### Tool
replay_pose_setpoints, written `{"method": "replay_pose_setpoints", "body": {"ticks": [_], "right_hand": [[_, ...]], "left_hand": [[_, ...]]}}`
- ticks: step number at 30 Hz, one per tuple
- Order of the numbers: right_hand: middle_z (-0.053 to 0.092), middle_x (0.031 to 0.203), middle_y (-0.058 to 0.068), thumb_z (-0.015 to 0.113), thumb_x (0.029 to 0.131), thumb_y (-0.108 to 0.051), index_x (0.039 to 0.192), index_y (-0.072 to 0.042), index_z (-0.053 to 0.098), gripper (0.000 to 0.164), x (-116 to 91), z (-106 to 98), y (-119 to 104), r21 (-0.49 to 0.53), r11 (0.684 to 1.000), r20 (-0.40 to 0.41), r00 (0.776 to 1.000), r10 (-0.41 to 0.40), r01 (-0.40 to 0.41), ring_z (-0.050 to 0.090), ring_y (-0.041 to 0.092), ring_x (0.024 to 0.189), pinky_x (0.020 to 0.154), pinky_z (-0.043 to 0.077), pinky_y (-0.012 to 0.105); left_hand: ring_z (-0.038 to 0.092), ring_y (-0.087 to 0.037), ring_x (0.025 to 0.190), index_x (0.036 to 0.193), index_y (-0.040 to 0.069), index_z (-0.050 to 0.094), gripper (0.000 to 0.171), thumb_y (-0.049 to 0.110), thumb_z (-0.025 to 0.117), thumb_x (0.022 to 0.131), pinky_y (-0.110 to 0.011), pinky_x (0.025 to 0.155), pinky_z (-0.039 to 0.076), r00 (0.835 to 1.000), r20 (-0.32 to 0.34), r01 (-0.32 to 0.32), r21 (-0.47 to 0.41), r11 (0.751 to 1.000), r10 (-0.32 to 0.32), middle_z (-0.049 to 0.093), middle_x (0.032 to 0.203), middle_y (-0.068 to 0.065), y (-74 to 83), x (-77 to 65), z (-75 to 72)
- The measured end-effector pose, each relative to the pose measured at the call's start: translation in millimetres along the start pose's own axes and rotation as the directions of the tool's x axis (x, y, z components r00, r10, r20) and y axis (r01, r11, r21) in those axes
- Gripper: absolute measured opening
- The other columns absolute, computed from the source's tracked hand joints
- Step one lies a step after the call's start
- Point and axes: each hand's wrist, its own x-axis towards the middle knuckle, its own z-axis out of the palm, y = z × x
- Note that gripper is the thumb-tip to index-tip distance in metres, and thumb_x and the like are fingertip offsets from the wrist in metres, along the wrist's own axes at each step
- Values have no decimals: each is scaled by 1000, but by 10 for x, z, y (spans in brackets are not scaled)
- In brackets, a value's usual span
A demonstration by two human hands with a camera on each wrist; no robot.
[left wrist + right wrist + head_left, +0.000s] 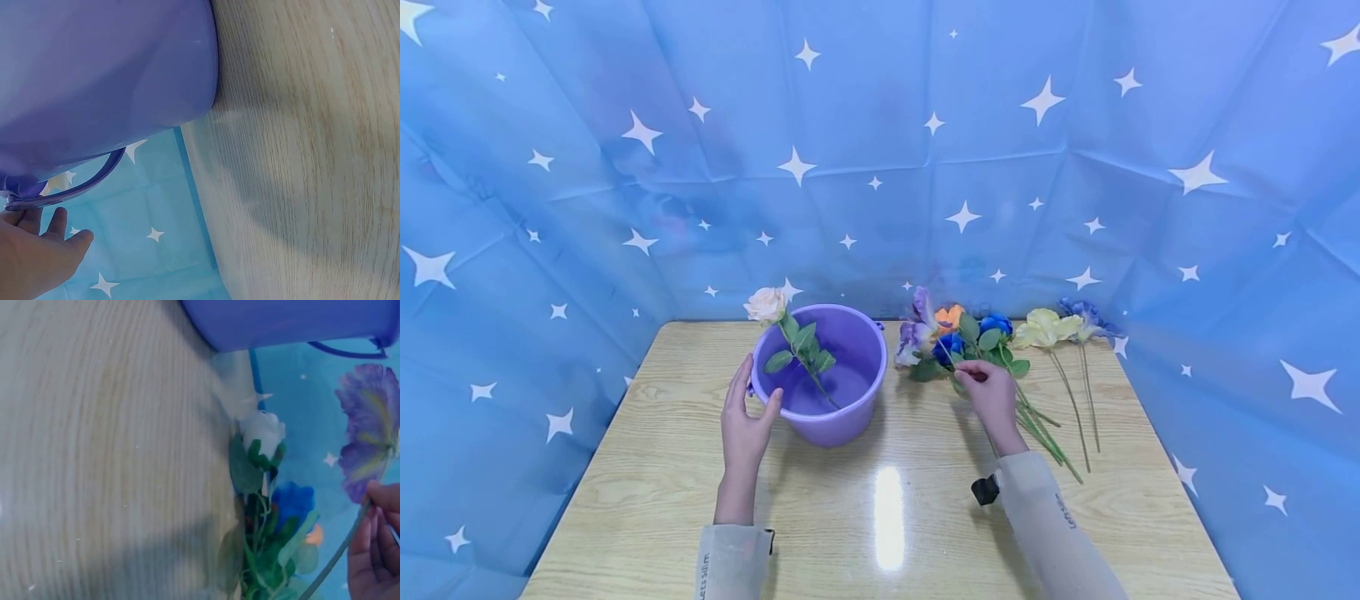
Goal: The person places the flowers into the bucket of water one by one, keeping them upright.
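Observation:
A purple bucket [823,427] stands left of the table's middle. One pale pink rose [767,305] leans inside it, bloom above the rim and stem toward the bottom. My left hand [747,425] rests against the bucket's left side, thumb and fingers spread along the rim, near the bucket handle [94,178]. My right hand [988,396] pinches the stem of a purple flower [369,428] between thumb and fingers, just below the bloom. This flower is raised over other flowers, among them a blue flower [294,503] and a white rose [262,432].
An orange flower [949,318] and another blue bloom [996,323] lie beyond my right hand. Farther right are a pale yellow flower [1043,327] and a blue-violet flower [1086,317]. A starred blue curtain [880,208] surrounds the wooden table [647,483].

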Motion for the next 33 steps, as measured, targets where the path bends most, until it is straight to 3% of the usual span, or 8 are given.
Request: {"method": "replay_pose_setpoints", "body": {"ticks": [20, 33], "right_hand": [[77, 97, 10, 73, 91, -20, 102, -11, 78, 15, 66, -13, -303, 48, 995, -35, 996, -83, 85, 69, 20, 83, 65, 56, 23], [76, 100, 8, 73, 91, -22, 105, -11, 77, 18, 165, 21, -552, 94, 992, -12, 996, -85, 86, 69, 21, 88, 69, 57, 29]], "left_hand": [[44, -34, 143, 150, 14, 45, 70, 17, 74, 87, -54, 119, 36, 1000, 5, 7, -8, 1000, -7, 45, 155, -12, -6, -2, 5], [44, -33, 142, 150, 14, 45, 69, 18, 74, 87, -51, 119, 37, 1000, 2, 3, -2, 1000, -3, 46, 154, -12, 2, -1, 2]]}}
